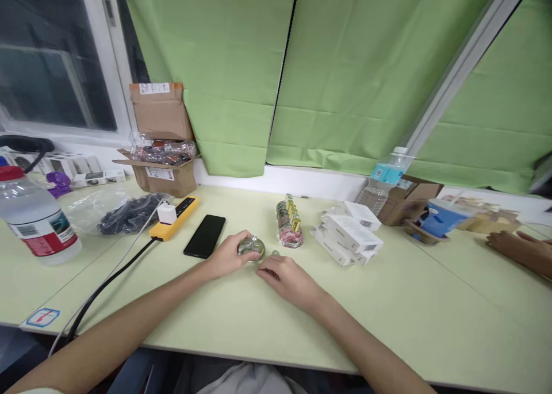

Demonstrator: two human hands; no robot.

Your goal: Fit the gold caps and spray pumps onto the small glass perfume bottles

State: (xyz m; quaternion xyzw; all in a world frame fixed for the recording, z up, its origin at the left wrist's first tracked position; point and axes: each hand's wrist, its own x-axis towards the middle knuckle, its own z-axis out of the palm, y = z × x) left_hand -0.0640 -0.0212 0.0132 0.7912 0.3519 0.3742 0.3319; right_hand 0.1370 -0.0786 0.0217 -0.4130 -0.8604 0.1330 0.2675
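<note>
My left hand [230,255] is wrapped around a small round glass bottle [252,245] with green in it and a clear, shiny neck, held at the table top. Just right of it, my right hand [287,276] has its fingers curled together; whatever they hold, if anything, is hidden. A small clear round piece [275,253] shows at the back of those fingers; I cannot tell whether they touch it. Beyond my hands stands a row of similar glass bottles [290,233] with pink and dark contents and gold-coloured necks [295,221].
Left lie a black phone [204,236], a yellow power strip [175,218] and a big red-capped jug [37,221]. A cardboard box [166,178] stands behind. Small white boxes [347,233] and a water bottle [382,184] are right; another person's hand [517,247] is far right.
</note>
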